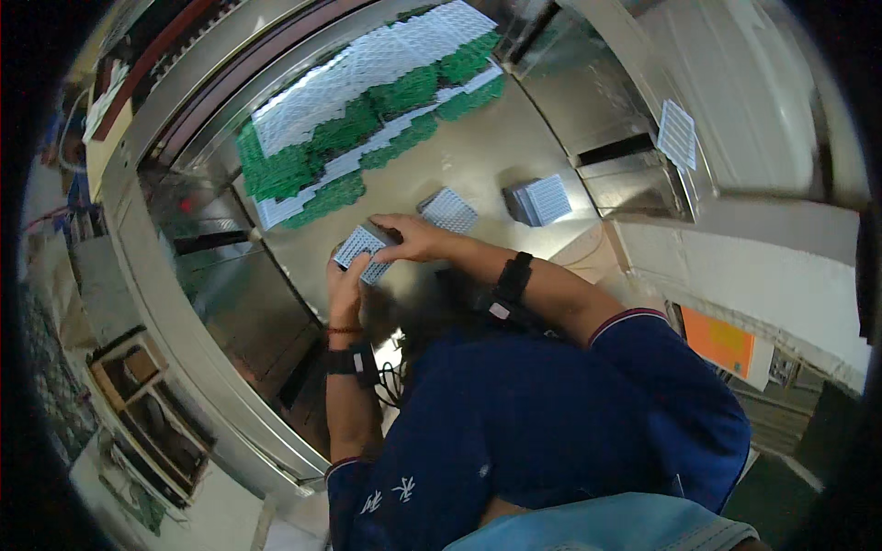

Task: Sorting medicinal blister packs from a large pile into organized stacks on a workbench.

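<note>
Both my hands hold a small stack of light blue-grey perforated plates [359,244] over the metal worktop. My left hand [344,292] grips its near left side, with the thumb on the hole-patterned face. My right hand [415,239] is wrapped round its far right side, the fingers reaching over the back edge. Close to the right hand lies another pile of the same plates [449,210], slightly fanned. Farther right stands a neater stack of plates [544,200], leaning a little. How many plates are between my hands I cannot tell.
Along the far side of the metal worktop [441,151] lie long rows of green pieces [344,142] and pale blue-white pieces [367,78]. A single pale grid plate [677,135] rests on the right rim. Metal walls [243,298] border the worktop. An orange sheet [717,340] is at the right.
</note>
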Demonstrator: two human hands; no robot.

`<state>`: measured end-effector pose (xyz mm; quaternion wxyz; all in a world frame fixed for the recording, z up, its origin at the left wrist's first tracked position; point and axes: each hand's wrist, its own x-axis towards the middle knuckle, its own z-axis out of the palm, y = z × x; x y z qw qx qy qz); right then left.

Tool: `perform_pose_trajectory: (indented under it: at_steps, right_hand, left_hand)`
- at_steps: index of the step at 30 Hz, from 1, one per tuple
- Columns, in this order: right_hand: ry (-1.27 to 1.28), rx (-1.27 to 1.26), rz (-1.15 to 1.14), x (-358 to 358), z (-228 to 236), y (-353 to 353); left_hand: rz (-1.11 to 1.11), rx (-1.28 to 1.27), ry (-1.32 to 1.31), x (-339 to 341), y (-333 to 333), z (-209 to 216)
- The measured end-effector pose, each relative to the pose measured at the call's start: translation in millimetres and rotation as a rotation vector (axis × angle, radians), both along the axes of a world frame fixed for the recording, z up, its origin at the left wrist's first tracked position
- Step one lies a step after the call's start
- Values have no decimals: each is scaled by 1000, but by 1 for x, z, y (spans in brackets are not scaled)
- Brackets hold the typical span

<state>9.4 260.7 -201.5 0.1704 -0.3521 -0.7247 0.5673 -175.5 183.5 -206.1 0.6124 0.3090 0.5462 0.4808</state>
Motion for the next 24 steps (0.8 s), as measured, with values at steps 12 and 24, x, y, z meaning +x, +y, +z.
perform_pose_trajectory:
  at_steps: [12, 24]
  right_hand:
    - [258, -427, -459, 281, 138, -6]
    - [-126, -345, -475, 387, 73, 18]
  left_hand:
    - [-329, -56, -333, 186, 11, 71]
    - [-321, -122, -283, 389, 78, 30]
